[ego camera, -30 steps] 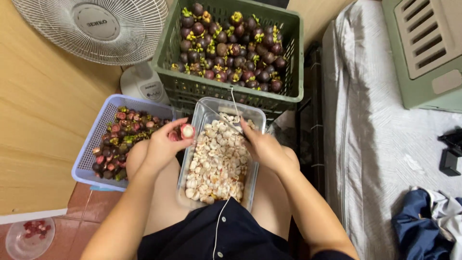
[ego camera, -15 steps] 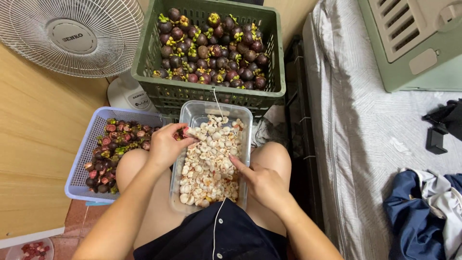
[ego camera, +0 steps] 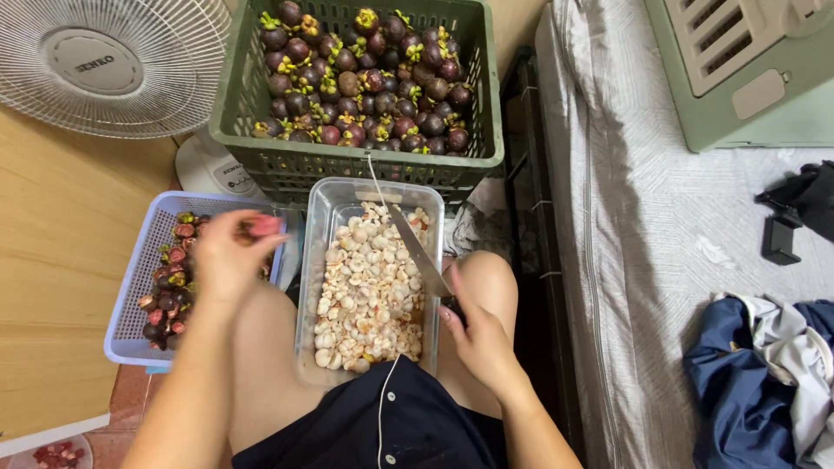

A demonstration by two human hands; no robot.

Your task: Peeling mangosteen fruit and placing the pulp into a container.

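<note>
A pink rind piece (ego camera: 263,226) is pinched by the left hand (ego camera: 224,258) over the blue basket (ego camera: 130,287). A knife (ego camera: 419,252) is gripped by the right hand (ego camera: 478,339), its blade over the clear tub (ego camera: 317,260) just leftward; a green crate (ego camera: 234,104) stands beyond.

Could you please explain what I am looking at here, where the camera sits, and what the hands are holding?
There is no machine here: these are a person's two bare hands, filmed by one camera worn on the head, looking down past the lap.

The left hand holds a reddish piece of fruit over the blue basket, which contains purple shells and caps. The right hand grips a knife, its blade lying across the clear tub. That tub sits between the knees and is full of whitish fruit segments.

Beyond it stands a green crate heaped with whole dark purple fruit. A white fan is at the upper left, on a wooden floor. To the right lie a grey striped mattress, a pale green appliance and some blue clothing.
</note>
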